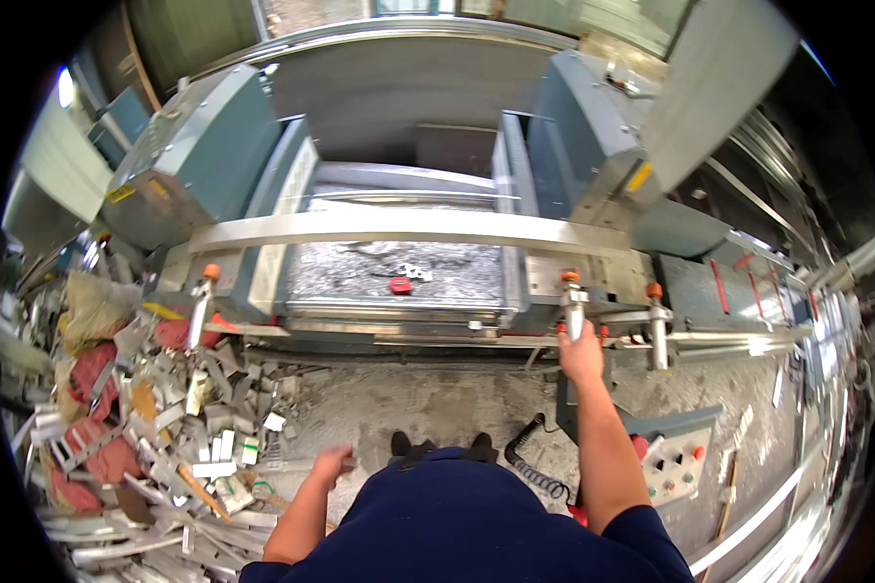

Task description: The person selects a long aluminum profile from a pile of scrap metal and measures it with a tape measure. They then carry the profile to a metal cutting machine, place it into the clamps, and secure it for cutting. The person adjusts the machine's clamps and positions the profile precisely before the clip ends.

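While the person stands facing the machine, the left hand (pixel 331 463) hangs low beside the hip, above the concrete floor (pixel 437 403), and is blurred; its fingers look loosely curled, and whether the thin pale strip at its fingertips is in its grip cannot be told. Just to its left lies the heap of cut metal offcuts (pixel 180 437), mixed with red rags. Farther forward, the right hand (pixel 581 352) reaches out at full arm's length and closes around the lower end of the upright clamp lever (pixel 572 303), the one with the orange knob on top, at the front rail of the machine. That lever stands straight ahead of the right shoulder, its long axis running away from the person and upward; the right hand is on it, the left is well apart from it. A twin lever (pixel 656 321) stands just to its right, and a third (pixel 202 303) well off to the left. Beyond the levers, a long aluminium bar (pixel 399 229) lies crosswise over the saw bed (pixel 389 272), where a small red piece (pixel 400 286) rests.
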### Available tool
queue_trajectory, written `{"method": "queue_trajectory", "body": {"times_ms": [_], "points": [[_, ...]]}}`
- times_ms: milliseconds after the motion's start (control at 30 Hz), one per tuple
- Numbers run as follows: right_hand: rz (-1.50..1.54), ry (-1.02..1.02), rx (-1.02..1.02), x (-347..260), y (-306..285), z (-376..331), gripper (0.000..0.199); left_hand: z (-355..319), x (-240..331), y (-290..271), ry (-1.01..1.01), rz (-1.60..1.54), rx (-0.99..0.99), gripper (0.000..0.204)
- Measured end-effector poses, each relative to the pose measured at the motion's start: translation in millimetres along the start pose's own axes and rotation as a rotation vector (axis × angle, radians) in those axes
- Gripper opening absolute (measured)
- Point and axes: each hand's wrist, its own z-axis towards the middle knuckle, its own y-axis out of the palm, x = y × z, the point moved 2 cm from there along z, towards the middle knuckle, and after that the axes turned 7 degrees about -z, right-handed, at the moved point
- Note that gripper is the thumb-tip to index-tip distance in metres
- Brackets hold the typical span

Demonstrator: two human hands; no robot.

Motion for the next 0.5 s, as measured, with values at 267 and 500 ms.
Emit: {"method": "queue_trajectory", "body": {"times_ms": [267,500], "points": [[0.175,-0.118,0.056,51.5,23.8,21.1,0.045,-285.3,324.8,134.7,1.041,-0.609,-1.2,0.075],[-0.014,-0.166,0.029,58.9,37.0,32.4,0.058,-440.0,345.2,169.9,1.347,-1.097,-1.739,0.075]]}}
